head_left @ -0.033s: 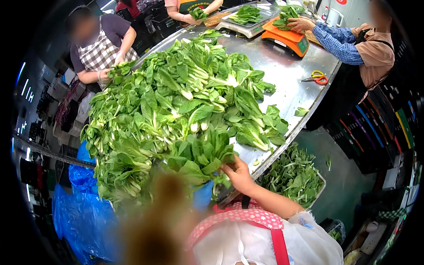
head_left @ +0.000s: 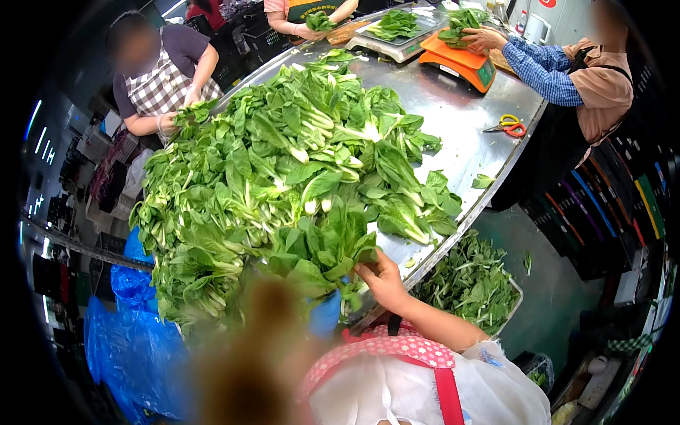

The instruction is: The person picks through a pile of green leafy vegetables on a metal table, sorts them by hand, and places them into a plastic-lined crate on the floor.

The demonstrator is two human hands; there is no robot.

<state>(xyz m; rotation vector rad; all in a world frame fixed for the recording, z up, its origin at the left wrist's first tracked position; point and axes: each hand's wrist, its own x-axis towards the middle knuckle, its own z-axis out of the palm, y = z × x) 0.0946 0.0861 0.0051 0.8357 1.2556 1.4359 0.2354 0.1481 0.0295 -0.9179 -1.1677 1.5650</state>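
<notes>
My right hand (head_left: 375, 276) has its thumb and fingers closed on a loose bunch of leafy greens (head_left: 319, 248), just above a blue container (head_left: 324, 315) at the near edge of the metal table (head_left: 474, 156). A large heap of greens with white stems (head_left: 248, 163) covers the table's left and middle. My left hand cannot be seen; a brown, blurred shape hides the lower middle of the view. Red-and-yellow scissors (head_left: 511, 127) lie near the right edge.
Co-workers (head_left: 163, 71) (head_left: 588, 92) (head_left: 308, 18) stand around the table, handling greens. An orange scale (head_left: 457, 67) and a silver one (head_left: 393, 42) sit at the back. A crate of leaves (head_left: 467, 283) is below the right edge, blue plastic bags (head_left: 134, 354) at lower left.
</notes>
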